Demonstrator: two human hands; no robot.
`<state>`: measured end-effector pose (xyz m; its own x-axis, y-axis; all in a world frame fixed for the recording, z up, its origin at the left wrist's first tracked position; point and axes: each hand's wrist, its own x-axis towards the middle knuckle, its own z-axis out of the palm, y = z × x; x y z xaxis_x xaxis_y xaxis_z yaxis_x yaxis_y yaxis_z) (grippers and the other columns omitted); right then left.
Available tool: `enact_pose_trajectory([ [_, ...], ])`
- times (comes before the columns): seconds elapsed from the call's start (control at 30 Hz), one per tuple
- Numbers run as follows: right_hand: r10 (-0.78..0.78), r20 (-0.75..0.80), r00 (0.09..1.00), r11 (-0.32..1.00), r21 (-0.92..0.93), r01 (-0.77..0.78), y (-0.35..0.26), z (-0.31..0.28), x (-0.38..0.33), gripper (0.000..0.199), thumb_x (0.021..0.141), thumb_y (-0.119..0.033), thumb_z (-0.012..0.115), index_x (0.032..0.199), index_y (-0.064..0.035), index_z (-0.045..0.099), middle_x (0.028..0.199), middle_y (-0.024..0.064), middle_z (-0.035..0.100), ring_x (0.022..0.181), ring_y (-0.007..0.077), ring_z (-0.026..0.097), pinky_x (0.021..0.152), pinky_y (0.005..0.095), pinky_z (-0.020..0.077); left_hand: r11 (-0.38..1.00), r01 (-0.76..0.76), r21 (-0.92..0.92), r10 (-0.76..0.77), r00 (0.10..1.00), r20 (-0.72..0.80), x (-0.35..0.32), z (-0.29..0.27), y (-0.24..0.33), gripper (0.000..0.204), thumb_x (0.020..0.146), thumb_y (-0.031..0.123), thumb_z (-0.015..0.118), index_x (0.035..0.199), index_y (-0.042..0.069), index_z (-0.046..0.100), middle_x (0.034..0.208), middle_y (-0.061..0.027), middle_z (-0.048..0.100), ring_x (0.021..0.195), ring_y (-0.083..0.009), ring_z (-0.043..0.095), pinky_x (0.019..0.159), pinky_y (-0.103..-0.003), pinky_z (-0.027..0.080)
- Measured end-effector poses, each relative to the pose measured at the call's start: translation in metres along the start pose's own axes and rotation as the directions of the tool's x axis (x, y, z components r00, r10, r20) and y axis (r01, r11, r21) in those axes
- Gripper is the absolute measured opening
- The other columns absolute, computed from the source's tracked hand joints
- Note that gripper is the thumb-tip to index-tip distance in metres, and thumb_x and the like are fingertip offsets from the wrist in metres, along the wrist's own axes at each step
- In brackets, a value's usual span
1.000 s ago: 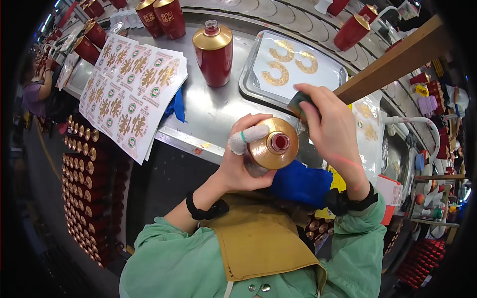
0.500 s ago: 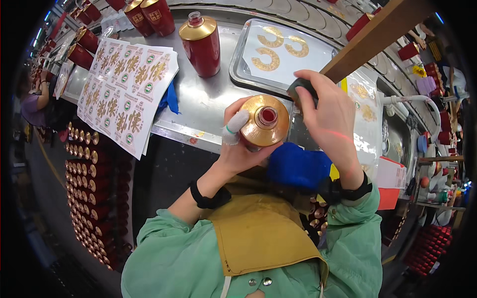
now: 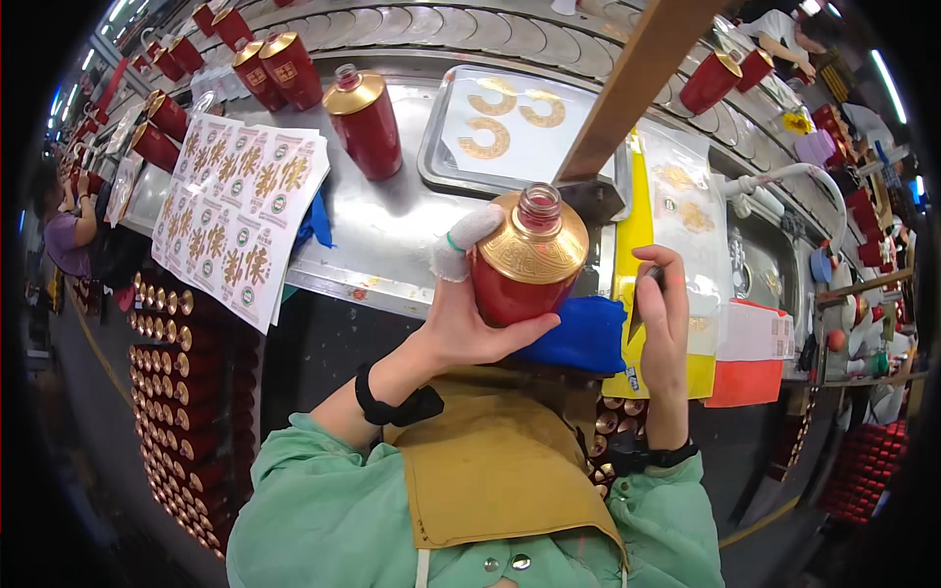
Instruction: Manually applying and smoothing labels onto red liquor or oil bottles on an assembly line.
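My left hand is closed round a red bottle with a gold embossed shoulder and an uncapped clear neck. A white cloth finger cover with a green band sits on its thumb or a finger, pressed against the gold shoulder. To the right, my right hand is curled round a small dark grey pad, apart from the bottle. Below the bottle lies a folded blue cloth. Beyond stands a metal tray with a white sheet and three gold C-shaped decals.
A second red bottle stands at the back left, beside decal sheets overhanging the bench edge. A wooden post slants across the far right. Behind runs a conveyor. Several bottles are stacked below left. Another person works far left.
The bottle has tipped so its red side shows more. My right hand, with the dark pad, has moved down and away from beside the bottle. My view has shifted slightly.
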<state>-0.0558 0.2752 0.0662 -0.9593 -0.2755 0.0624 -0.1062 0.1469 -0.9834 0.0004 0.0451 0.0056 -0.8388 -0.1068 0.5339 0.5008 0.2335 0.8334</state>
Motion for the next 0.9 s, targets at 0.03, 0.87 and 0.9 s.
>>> enact_pose_trajectory([
  [0.03,0.011,0.024,1.0,1.0,0.015,-0.012,0.001,0.0,-0.007,0.042,0.095,-0.018,0.067,0.133,-0.0055,0.055,0.094,-0.003,0.044,0.079,0.0055,0.041,0.07,0.021,0.0362,0.998,-0.052,-0.027,0.052,0.999,0.001,0.002,0.007,0.002,0.107,0.073,0.017,0.094,0.151,0.002,0.023,0.146,-0.0215,0.041,0.138,-0.0313,0.048,0.113,-0.043,0.04],
  [0.87,0.112,-0.046,0.993,0.98,-0.163,-0.118,0.034,0.014,-0.001,0.066,0.102,-0.034,0.063,0.15,0.0069,0.044,0.096,0.0217,0.073,0.087,0.0254,0.073,0.078,0.0373,0.0556,0.578,0.605,-0.548,-0.555,0.783,0.28,0.02,0.068,-0.011,0.066,0.11,0.023,0.051,0.163,0.005,0.015,0.155,-0.0158,0.039,0.139,-0.0207,0.043,0.118,-0.035,0.035],
  [0.9,0.115,-0.051,0.992,0.979,-0.164,-0.122,0.035,0.016,0.003,0.065,0.102,-0.035,0.063,0.15,0.0068,0.046,0.093,0.0218,0.073,0.084,0.0261,0.074,0.077,0.0378,0.0556,0.577,0.606,-0.548,-0.552,0.783,0.285,0.022,0.069,-0.016,0.066,0.11,0.023,0.051,0.163,0.005,0.015,0.155,-0.0158,0.039,0.139,-0.0207,0.043,0.118,-0.035,0.035],
])
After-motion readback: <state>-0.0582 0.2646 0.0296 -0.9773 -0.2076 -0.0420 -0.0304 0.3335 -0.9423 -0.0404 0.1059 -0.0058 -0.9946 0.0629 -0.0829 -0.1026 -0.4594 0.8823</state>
